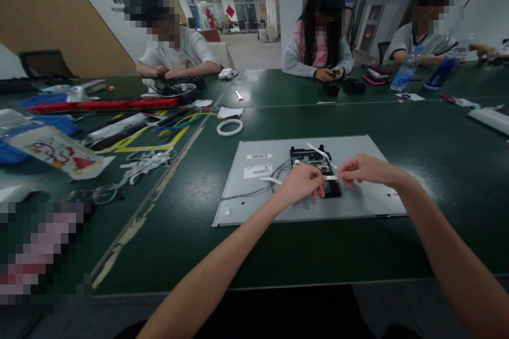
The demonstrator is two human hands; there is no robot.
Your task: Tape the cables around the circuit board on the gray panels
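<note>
A flat grey metal panel [254, 206] lies in front of me on the green table. On its middle sits a black bracket [333, 188] with a green circuit board [312, 160]. Between my hands, above the bracket, is a short strip of white tape [331, 177]. My left hand [302, 183] pinches its left end, and the fingertips of my right hand [360, 169] close on its right end. Another white strip [318, 151] lies over the board. Grey cables [250, 192] run left from the bracket, with a white strip [270, 180] across them.
A roll of white tape [229, 127] and a wrench [239, 96] lie beyond the panel. Tangled white cords [147, 164], glasses [105, 194] and a printed bag [55, 151] clutter the left. Bottles [407, 69] stand far right. Three people sit across the table.
</note>
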